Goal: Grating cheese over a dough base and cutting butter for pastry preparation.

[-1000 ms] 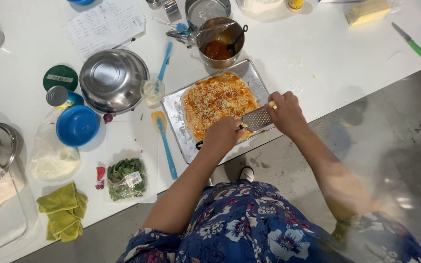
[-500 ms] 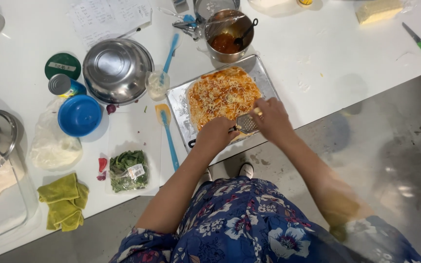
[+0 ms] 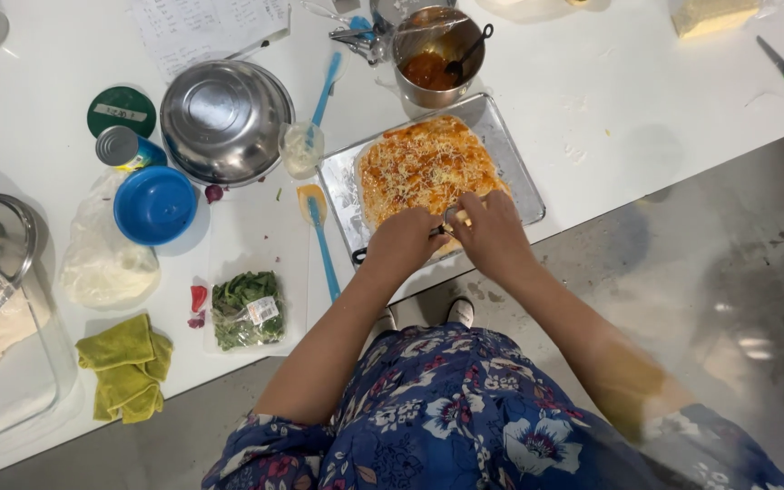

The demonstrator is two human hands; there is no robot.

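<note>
Pizza [image 3: 424, 168] on tray [image 3: 514, 172]; pot [image 3: 433, 50] behind tray; spatula [image 3: 319, 236] left of tray; bowl [image 3: 224, 118] farther left.

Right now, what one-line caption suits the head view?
Both hands, left hand and right hand, meet over a cheese-topped flat pizza on a rectangular metal baking tray, working a small metal grater.

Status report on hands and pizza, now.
Left hand and right hand together on a small grater. Pizza cheese-topped, in tray. Nothing blocking.
</note>
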